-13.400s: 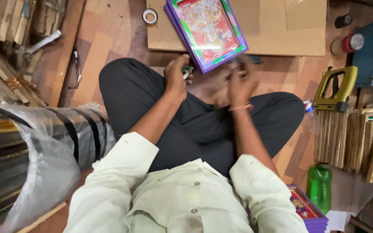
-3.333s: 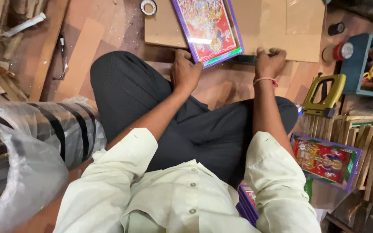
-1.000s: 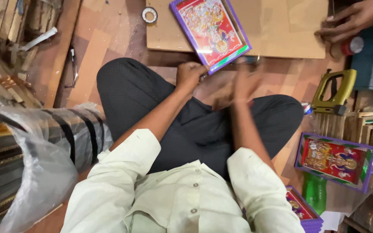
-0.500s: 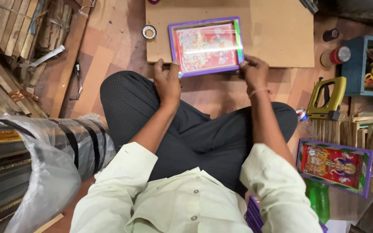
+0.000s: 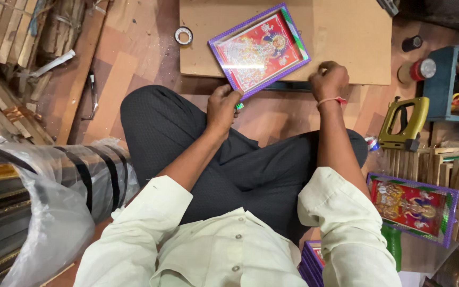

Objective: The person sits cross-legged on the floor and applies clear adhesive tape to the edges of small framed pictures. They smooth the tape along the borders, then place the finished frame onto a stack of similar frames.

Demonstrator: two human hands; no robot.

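Observation:
A purple-framed colourful picture [image 5: 258,50] lies tilted on a brown board [image 5: 341,37] on the floor in front of my crossed legs. My left hand [image 5: 223,106] grips the frame's near corner. My right hand [image 5: 329,79] rests on the board's near edge, just right of the frame, with its fingers curled and nothing visible in them. A dark flat object [image 5: 282,86] pokes out from under the frame's lower edge.
A tape roll [image 5: 184,35] lies left of the board. To the right are a yellow-green hand tool [image 5: 405,125], a blue box [image 5: 452,79], a red-capped container [image 5: 421,69], another framed picture [image 5: 413,207] and wooden strips [image 5: 452,170]. Plastic-wrapped mouldings [image 5: 43,202] lie at my left.
Half a second ago both hands held the frame square on the board. The frame now sits turned at an angle, and my right hand has come off it to the right.

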